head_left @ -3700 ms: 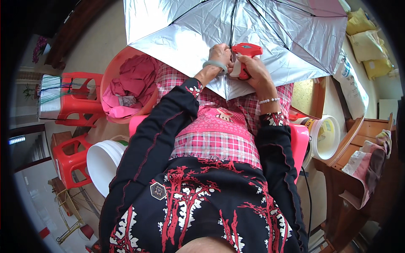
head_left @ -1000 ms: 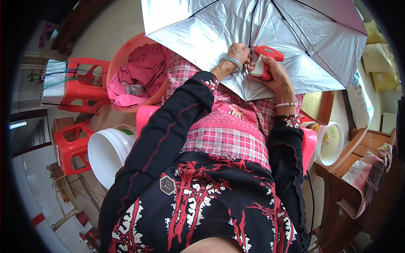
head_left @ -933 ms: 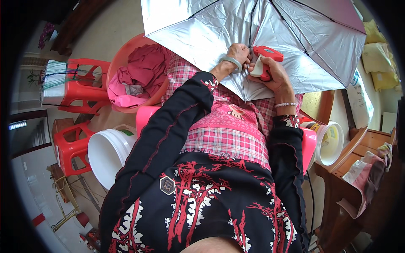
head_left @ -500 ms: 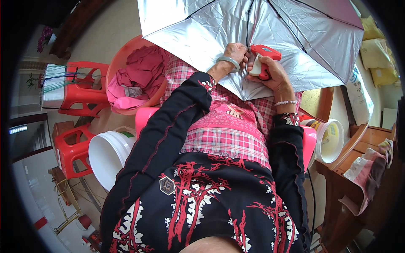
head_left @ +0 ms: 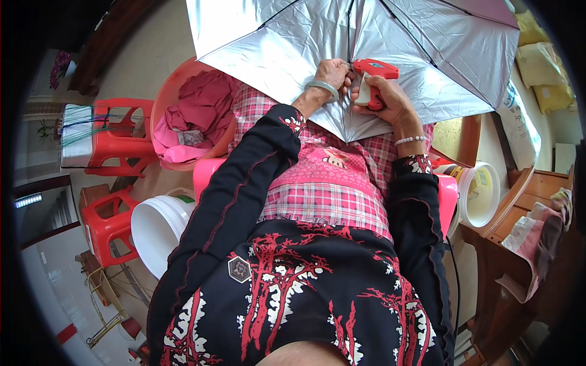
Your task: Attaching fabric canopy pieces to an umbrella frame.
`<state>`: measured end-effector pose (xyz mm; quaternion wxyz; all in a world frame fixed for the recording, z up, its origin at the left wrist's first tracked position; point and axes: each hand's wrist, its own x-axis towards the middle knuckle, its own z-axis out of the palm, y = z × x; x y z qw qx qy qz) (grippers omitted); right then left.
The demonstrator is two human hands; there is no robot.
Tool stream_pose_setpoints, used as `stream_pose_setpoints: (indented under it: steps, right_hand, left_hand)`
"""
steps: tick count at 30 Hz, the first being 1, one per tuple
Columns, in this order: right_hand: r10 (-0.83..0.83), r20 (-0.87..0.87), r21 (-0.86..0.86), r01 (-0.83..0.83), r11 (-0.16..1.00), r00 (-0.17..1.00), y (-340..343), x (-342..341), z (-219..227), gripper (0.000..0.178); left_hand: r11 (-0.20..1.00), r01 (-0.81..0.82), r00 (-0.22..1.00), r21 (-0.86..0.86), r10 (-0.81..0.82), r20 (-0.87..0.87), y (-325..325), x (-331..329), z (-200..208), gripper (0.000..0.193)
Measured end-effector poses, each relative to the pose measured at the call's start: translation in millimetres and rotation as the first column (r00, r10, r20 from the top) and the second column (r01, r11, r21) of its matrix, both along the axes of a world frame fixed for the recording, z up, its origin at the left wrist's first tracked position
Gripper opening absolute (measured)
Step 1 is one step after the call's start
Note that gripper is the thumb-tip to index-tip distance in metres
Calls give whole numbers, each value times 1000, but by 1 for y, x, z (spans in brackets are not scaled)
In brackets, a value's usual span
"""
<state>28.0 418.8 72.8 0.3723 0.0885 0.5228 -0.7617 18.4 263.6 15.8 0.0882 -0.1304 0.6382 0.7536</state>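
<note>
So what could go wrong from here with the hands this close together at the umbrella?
The right hand holds a red-and-white tool with its front end close to the left hand, so a slip might nick it. The silver canopy looks thin and wrinkled; the tool could snag it.

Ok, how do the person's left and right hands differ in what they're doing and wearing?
The right hand grips the red-and-white tool; the left hand has its fingers curled by a black rib of the umbrella. The left wears a pale bangle, the right a beaded bracelet. Both are close together over the umbrella's silver side.
</note>
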Motion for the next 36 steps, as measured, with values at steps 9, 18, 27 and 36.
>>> stream_pose_setpoints:
  steps: [9, 18, 27, 36]
  right_hand:
    - [45, -183, 90, -29, 996, 982, -3, -21, -40, 21]
    - [-82, -214, 145, 115, 983, 973, -20, 11, 9, 20]
    - [52, -708, 471, 416, 778, 705, 22, 13, 91, 26]
    - [112, -617, 538, 314, 782, 779, 7, 7, 44, 28]
  left_hand:
    - [997, 50, 998, -65, -52, -38, 0, -2, 1, 21]
    - [976, -15, 996, -216, 35, 88, -3, -11, 7, 20]
    - [-38, 377, 814, -925, -463, 351, -145, -51, 84, 22]
    - [-138, 64, 915, -988, -387, 113, -109, -39, 57, 25]
